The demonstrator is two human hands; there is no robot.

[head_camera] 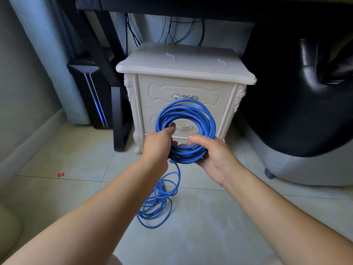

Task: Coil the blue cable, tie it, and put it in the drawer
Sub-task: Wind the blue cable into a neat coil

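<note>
Gripping the blue cable point(209, 121) before the nightstand point(183, 64), left hand point(159, 144) and right hand point(214, 156) should draw slack point(158, 203) into even loops

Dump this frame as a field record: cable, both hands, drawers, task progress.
cable: blue cable partly wound into a ring, held upright in front of the nightstand
uncoiled: loose length hangs from the ring to a tangle on the tiled floor
left grip: left hand curled round the ring's lower left
right grip: right hand curled round the ring's bottom
drawers: top drawer and bottom drawer both closed
tie: none visible
progress: coiling unfinished; not tied, not stowed
</note>
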